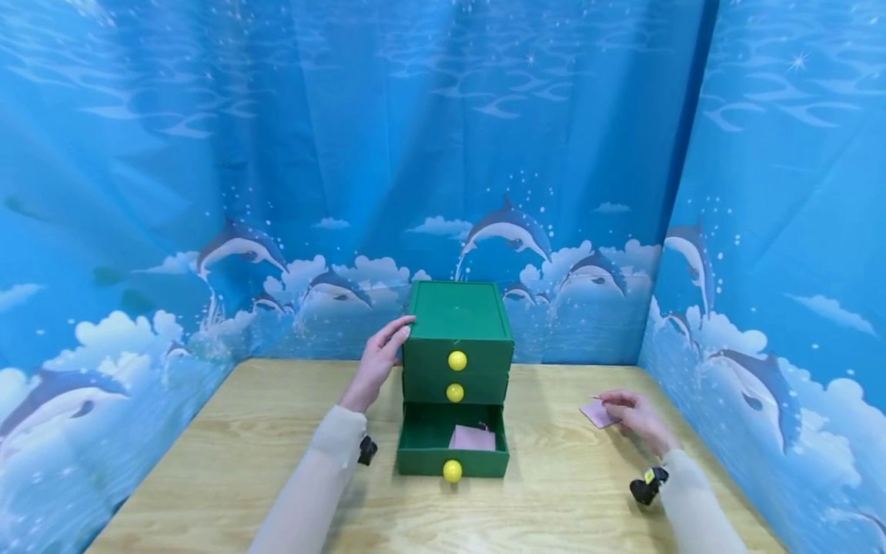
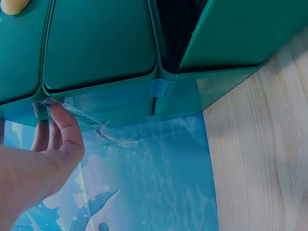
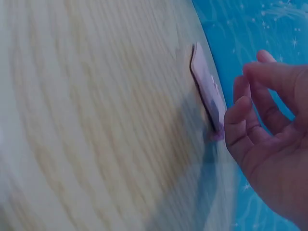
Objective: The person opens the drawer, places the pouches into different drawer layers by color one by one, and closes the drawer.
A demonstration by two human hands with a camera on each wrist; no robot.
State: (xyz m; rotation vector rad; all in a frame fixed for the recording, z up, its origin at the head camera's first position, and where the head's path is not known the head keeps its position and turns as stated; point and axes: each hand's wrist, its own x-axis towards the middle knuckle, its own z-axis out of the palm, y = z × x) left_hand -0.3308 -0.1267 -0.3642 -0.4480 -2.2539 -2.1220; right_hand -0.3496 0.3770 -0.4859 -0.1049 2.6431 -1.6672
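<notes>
A green drawer cabinet [image 1: 458,314] with yellow round knobs stands on the table, its bottom drawer [image 1: 422,462] pulled out. Inside that drawer lies a pink piece [image 1: 473,438], with something small and dark red beside it. My left hand [image 1: 381,358] rests against the cabinet's left side near the top; in the left wrist view its thumb touches the side by the front edge. Right of the cabinet, a small flat pink piece [image 1: 599,414] with a dark edge lies on the table. Over it, my right hand [image 1: 638,419] has loosely bent fingers, apart from the piece in the right wrist view.
The wooden table [image 1: 277,462] extends to both sides of the cabinet. A blue dolphin-print curtain [image 1: 360,192] hangs behind and along the sides. Clear tape [image 2: 161,88] runs on the cabinet's left side. Each wrist wears a black camera.
</notes>
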